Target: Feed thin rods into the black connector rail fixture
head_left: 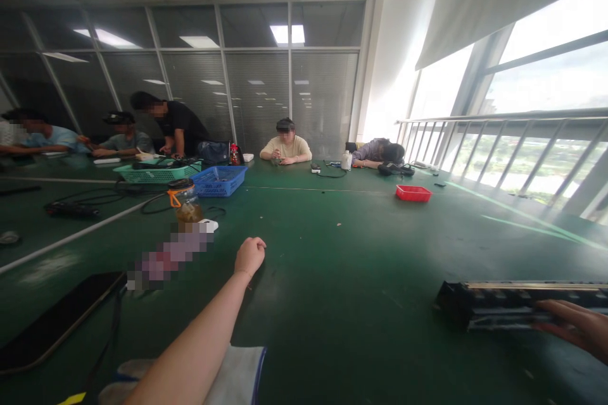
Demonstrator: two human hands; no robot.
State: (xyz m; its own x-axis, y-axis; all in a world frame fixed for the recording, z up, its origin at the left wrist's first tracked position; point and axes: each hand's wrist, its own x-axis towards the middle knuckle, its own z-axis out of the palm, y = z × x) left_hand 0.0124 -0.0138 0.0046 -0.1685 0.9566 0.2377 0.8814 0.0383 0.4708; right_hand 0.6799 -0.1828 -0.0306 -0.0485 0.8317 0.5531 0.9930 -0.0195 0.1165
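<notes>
Black tray [517, 304] under the right hand's [574, 326] flat, open fingers needs steadying; left hand [249, 256], fisted empty, rests well left of it.

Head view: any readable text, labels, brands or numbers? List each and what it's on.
None can be read.
Black tray under the right hand: no print visible.
Jar beyond the left hand: any label too small to read.
Blue basket, red tray: no markings visible.
</notes>
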